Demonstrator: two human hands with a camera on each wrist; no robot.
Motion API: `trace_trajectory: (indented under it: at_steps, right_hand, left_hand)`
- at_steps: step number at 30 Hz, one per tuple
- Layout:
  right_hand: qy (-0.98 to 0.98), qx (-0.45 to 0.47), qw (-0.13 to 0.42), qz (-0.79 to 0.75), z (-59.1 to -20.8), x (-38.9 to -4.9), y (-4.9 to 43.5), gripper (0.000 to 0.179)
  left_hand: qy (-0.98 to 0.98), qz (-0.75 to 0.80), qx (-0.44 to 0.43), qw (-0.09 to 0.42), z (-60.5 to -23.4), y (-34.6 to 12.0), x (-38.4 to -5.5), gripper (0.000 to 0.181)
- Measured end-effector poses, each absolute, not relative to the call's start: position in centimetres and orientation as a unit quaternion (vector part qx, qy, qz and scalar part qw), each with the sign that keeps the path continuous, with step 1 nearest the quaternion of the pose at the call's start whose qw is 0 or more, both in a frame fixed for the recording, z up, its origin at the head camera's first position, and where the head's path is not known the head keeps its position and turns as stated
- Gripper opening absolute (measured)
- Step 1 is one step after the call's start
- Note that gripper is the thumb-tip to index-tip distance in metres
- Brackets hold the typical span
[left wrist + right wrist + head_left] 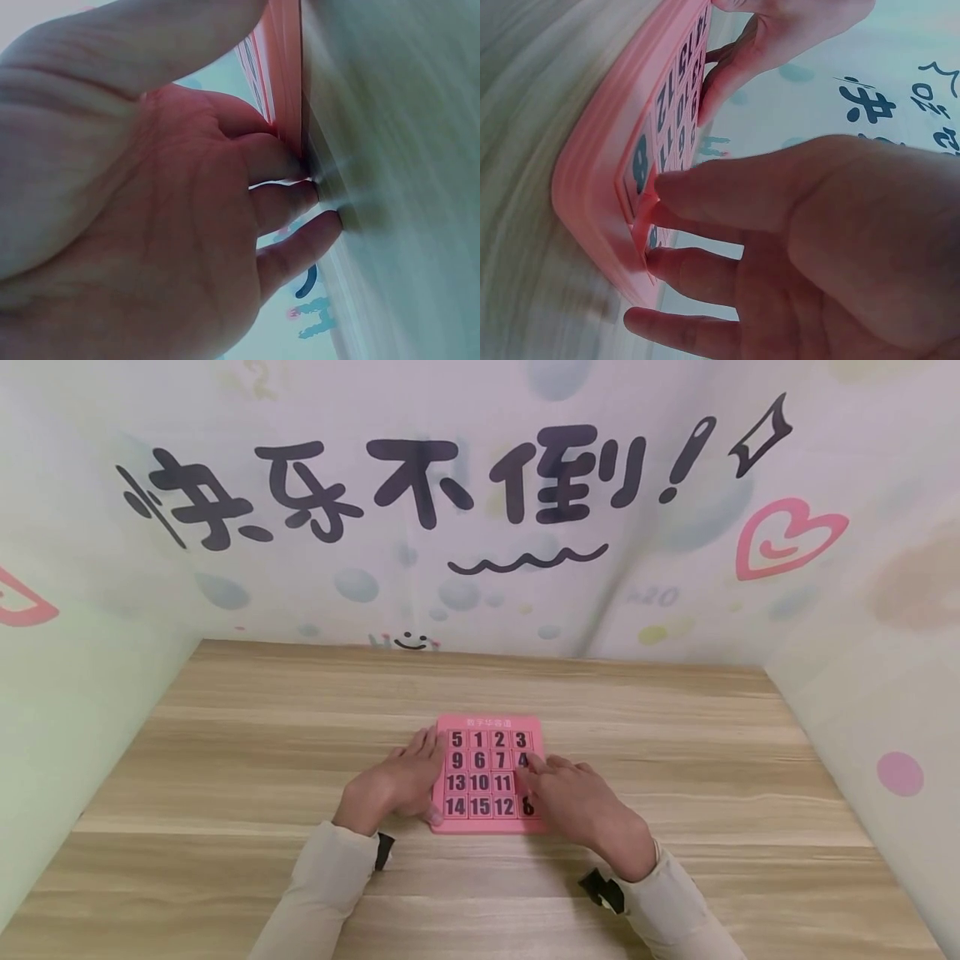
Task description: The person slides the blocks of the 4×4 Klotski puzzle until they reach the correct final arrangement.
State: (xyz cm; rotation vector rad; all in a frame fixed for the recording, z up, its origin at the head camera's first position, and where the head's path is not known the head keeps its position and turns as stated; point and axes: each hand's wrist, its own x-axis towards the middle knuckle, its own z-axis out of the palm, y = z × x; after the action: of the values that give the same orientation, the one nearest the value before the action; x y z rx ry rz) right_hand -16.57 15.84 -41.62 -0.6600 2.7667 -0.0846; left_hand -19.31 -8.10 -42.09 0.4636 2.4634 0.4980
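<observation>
A pink number sliding puzzle (489, 828) lies flat on the table. Its tiles read 5, 1, 2, 3 along the top row and 14, 15, 12, 8 along the bottom. My left hand (408, 779) rests against the puzzle's left edge, thumb by the near corner; in the left wrist view its fingers (289, 251) extend fairly straight to the table. Over the right column lies my right hand (577, 797), its fingertips touching the tiles near the 4. In the right wrist view the thumb is beside the 8 tile (640, 165). The third-row right spot is partly hidden by fingers.
The wood-grain table (300, 693) extends around the puzzle on all sides. A pale printed curtain (480, 602) with large black characters stands along the back, and similar panels close in both sides. Black straps (602, 891) circle the wrists near the light sleeves.
</observation>
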Motion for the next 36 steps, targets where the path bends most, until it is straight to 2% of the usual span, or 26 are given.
trace_trajectory:
  at_steps: [14, 22, 30, 36]
  right_hand:
    - [0.957, -0.254, 0.139, -0.016, -40.5, -15.7, 16.3, 0.044]
    - [0.951, -0.259, 0.167, 0.031, -38.7, -13.8, 15.6, 0.034]
    - [0.945, -0.272, 0.174, 0.048, -38.9, -13.5, 15.5, 0.011]
    - [0.946, -0.269, 0.172, 0.052, -38.9, -13.4, 15.3, 0.017]
  left_hand:
    - [0.924, 0.183, 0.173, 0.289, -42.4, -8.1, -19.4, 0.110]
    - [0.923, 0.178, 0.177, 0.291, -42.4, -8.1, -19.5, 0.111]
    - [0.924, 0.181, 0.176, 0.287, -42.3, -8.1, -19.3, 0.110]
    - [0.925, 0.180, 0.180, 0.283, -42.3, -8.1, -19.4, 0.112]
